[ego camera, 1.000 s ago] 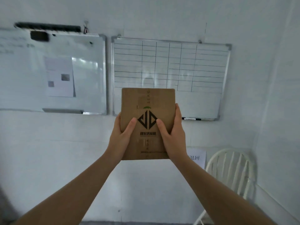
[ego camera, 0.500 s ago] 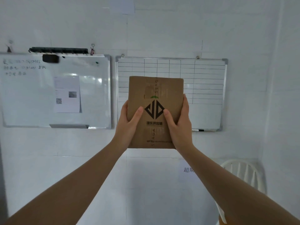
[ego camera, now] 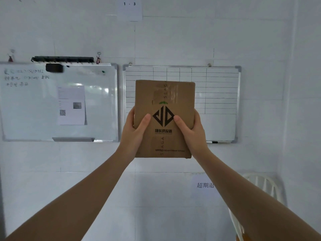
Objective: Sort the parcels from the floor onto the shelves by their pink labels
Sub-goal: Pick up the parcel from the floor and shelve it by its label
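Both forearms reach forward and up from the lower corners of the view, meeting at a brown cardboard parcel (ego camera: 164, 119) held upright at arm's length in front of a white wall (ego camera: 173, 40). The left hand (ego camera: 134, 132) clasps the parcel's lower left edge, thumb pressed across the front face and the other fingers wrapped behind, out of sight. The right hand (ego camera: 192, 133) clasps the lower right edge the same way, its thumb lying just beside the black diamond logo (ego camera: 163, 116) printed mid-face. Clear tape runs over the upper part of the face, and the parcel's flaps are closed, so its contents cannot be told. No pink label shows on the side facing the camera.

Nothing touches the parcel but the two hands; there is free air below its bottom edge, above its top edge and to both sides.

Low at the right, a white slatted chair (ego camera: 264, 185) stands near the wall's right corner, partly behind the right forearm. On the wall behind the parcel hangs a gridded whiteboard (ego camera: 217, 101), the parcel overlapping its left half. To the left hangs a second whiteboard (ego camera: 34, 110) with handwriting, a pinned sheet (ego camera: 71, 105) and a black eraser (ego camera: 54, 68). Higher up, a paper sign (ego camera: 130, 7) reads "1 - 3".
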`<state>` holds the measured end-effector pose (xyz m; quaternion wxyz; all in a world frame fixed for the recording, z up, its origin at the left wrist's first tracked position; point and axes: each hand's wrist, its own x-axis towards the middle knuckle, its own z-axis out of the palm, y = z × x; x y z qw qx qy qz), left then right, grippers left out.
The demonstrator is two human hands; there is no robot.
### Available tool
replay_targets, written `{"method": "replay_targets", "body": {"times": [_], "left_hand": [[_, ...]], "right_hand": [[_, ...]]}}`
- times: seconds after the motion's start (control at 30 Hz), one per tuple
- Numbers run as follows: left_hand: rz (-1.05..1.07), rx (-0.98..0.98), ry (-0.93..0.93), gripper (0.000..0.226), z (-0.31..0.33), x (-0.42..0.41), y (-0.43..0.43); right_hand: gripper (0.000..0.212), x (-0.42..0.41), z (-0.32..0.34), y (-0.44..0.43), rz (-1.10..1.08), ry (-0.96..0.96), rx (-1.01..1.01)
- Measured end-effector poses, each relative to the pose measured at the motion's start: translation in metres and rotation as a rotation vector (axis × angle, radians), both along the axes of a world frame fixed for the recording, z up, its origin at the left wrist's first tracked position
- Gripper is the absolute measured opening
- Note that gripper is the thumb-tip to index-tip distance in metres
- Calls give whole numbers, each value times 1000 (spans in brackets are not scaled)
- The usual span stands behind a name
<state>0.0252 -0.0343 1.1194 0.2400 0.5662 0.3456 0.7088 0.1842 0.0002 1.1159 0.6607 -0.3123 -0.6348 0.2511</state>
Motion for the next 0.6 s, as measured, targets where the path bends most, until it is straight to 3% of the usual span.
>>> {"method": "replay_targets", "body": {"times": [0.23,0.37,0.5,0.6], "left_hand": [[136,2,40,66,-1,9,-5],[333,-21,78,73,-9,27,-3],[562,32,174,90,-10,42,-2],[680,34,283,87,-6,51,-4]], "right_hand": [[68,3,3,-5,-14,-9,27],[86,-3,1,-7,-106,-5,55],[90,-8,1,-8,-113,36,49],[88,-7,5,-10,-60,93,41]]}}
